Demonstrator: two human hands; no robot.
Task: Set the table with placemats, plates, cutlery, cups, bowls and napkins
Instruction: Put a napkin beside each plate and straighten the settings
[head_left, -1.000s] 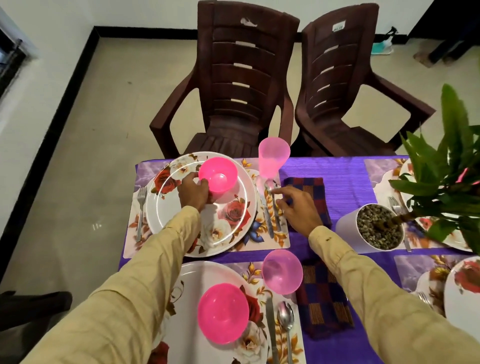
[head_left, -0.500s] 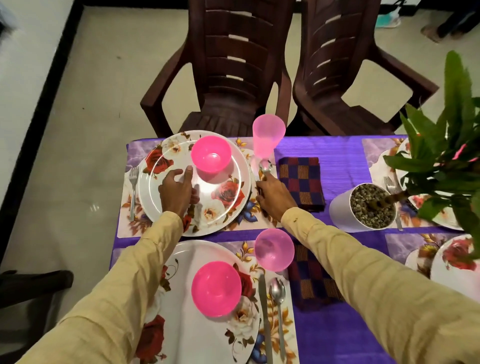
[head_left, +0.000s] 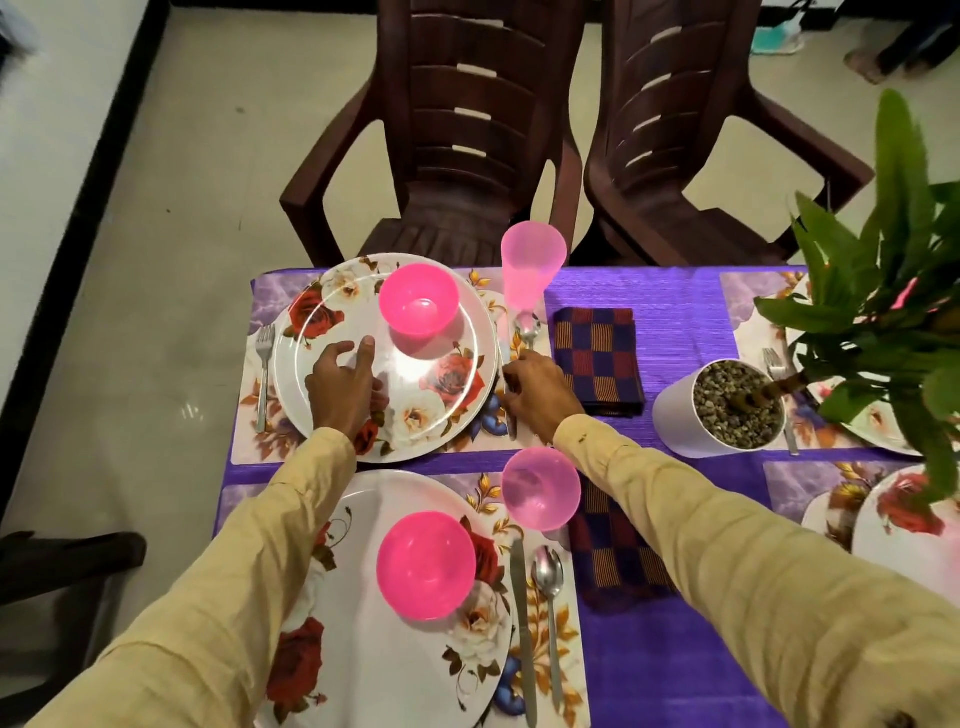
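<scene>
On the far floral placemat (head_left: 253, 441) sits a floral plate (head_left: 465, 340) with a pink bowl (head_left: 418, 299) on it and a fork (head_left: 265, 364) to its left. A pink cup (head_left: 530, 265) and a checked napkin (head_left: 597, 358) stand to the plate's right. My left hand (head_left: 343, 384) hovers over the plate's near side, fingers spread, holding nothing. My right hand (head_left: 535, 389) pinches down on the handle of the spoon (head_left: 527, 326), beside the knife, just right of the plate. The near setting has a plate (head_left: 374, 501), bowl (head_left: 426, 566), cup (head_left: 540, 493), knife (head_left: 522, 623), spoon (head_left: 548, 577) and napkin (head_left: 618, 561).
A white pot (head_left: 675, 415) of pebbles with a leafy plant stands right of my right arm. More placemats and plates lie at the right edge. Two brown plastic chairs (head_left: 457, 130) (head_left: 675, 130) stand beyond the purple tablecloth (head_left: 675, 312).
My left hand let go of the far pink bowl and drew back over the plate with fingers open. My right hand slid from the spoon's bowl down to the cutlery handles.
</scene>
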